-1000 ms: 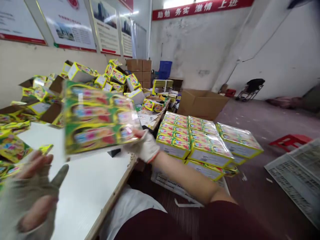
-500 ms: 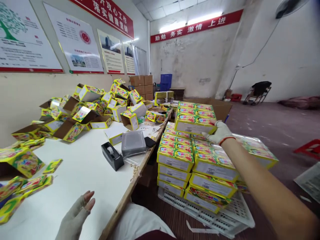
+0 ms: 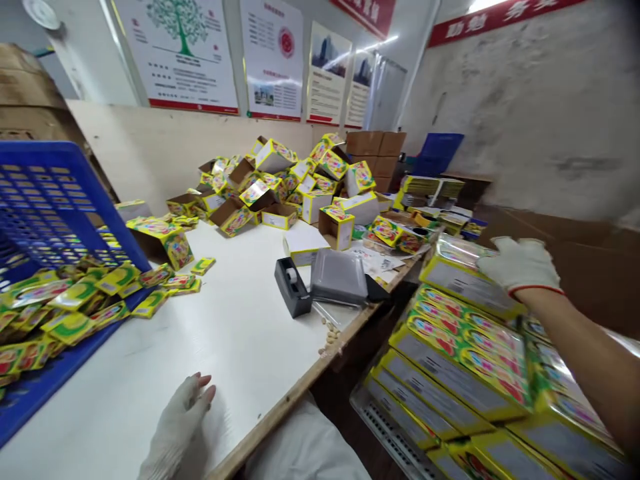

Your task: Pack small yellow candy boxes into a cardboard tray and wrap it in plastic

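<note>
A black plastic tape dispenser (image 3: 293, 288) with a white roll stands on the smooth white bench (image 3: 235, 360) with a wooden edge. To the right of the dispenser, past the bench's edge, the right hand (image 3: 523, 267), in a white knit glove with a red-trimmed cuff, lies against the end of a yellow printed carton wrapped in shiny clear film (image 3: 465, 283). Whether its fingers grip that carton cannot be told. The carton sits on top of a stack of similar yellow-and-green cartons (image 3: 470, 343), right of and nearer than the dispenser, above a pale perforated plastic crate (image 3: 385, 430).

Nearer than the dispenser and to its left is the left hand (image 3: 177, 417), also white-gloved with bare fingertips, holding nothing, its fingers loosely bent and parted above the bench.

Just right of the dispenser lies 1 flat pile of translucent grey plastic (image 3: 340, 275); small beige pieces (image 3: 329, 333) are scattered nearer. Beyond it, empty printed boxes (image 3: 255, 193) are heaped. Far left, a blue slatted plastic basket (image 3: 111, 223) holds small yellow-green packets (image 3: 70, 323).
</note>
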`<state>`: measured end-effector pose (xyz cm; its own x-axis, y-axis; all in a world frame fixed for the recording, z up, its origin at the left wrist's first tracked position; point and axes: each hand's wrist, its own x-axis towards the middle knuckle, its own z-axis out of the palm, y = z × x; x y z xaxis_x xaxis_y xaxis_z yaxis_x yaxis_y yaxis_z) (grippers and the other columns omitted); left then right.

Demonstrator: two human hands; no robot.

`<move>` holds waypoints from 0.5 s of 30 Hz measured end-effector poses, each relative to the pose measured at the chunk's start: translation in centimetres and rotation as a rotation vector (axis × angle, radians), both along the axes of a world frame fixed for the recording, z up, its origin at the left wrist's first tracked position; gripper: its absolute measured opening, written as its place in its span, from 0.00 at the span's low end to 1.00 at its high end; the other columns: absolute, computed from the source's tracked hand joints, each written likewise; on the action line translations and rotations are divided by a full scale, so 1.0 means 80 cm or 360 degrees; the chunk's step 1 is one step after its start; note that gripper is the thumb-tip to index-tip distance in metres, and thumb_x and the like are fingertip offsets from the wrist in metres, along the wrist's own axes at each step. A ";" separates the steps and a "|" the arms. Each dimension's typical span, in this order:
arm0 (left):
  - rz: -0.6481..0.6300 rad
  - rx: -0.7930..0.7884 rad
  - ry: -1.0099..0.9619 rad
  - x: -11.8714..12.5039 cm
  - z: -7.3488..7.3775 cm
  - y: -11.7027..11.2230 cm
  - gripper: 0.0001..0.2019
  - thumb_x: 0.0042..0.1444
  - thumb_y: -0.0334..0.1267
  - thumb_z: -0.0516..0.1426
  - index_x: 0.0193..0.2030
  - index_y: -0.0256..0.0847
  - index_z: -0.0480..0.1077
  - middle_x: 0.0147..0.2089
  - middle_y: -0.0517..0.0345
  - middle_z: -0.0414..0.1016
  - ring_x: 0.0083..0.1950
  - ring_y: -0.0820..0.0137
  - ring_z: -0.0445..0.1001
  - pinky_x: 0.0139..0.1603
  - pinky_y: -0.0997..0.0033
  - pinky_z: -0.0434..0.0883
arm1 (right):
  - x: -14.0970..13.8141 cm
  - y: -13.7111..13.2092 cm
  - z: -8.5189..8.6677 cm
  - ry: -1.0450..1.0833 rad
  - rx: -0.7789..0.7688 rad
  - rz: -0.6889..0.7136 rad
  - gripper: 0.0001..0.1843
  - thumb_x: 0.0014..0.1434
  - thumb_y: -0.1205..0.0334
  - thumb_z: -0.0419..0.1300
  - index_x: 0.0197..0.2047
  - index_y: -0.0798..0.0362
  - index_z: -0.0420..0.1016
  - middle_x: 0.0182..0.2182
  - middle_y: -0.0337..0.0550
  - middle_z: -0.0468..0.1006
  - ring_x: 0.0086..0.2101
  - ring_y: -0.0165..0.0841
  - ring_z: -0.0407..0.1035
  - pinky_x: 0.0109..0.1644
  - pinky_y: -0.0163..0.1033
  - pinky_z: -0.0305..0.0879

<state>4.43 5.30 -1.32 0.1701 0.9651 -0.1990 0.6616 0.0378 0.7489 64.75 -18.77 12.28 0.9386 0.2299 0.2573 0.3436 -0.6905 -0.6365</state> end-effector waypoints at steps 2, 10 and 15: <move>-0.0052 0.0166 0.0069 0.003 -0.029 0.016 0.28 0.45 0.59 0.55 0.43 0.39 0.78 0.62 0.42 0.74 0.68 0.49 0.67 0.70 0.50 0.63 | -0.018 0.073 0.002 -0.0040 -0.0254 0.0322 0.10 0.48 0.66 0.67 0.37 0.50 0.77 0.53 0.64 0.73 0.60 0.65 0.60 0.62 0.66 0.54; -0.0333 0.1190 0.0319 0.020 -0.085 0.043 0.10 0.58 0.39 0.54 0.39 0.44 0.77 0.52 0.48 0.80 0.56 0.55 0.76 0.60 0.52 0.73 | -0.162 0.408 -0.094 0.0057 -0.0572 0.1121 0.25 0.56 0.52 0.64 0.56 0.52 0.76 0.54 0.54 0.78 0.54 0.47 0.72 0.56 0.44 0.66; -0.0302 0.1605 0.0411 0.018 -0.088 0.025 0.12 0.59 0.31 0.55 0.48 0.46 0.72 0.54 0.50 0.78 0.56 0.60 0.76 0.57 0.56 0.76 | -0.173 0.501 -0.114 0.0139 -0.0548 0.0956 0.35 0.59 0.44 0.64 0.63 0.55 0.69 0.57 0.62 0.73 0.55 0.52 0.70 0.57 0.56 0.67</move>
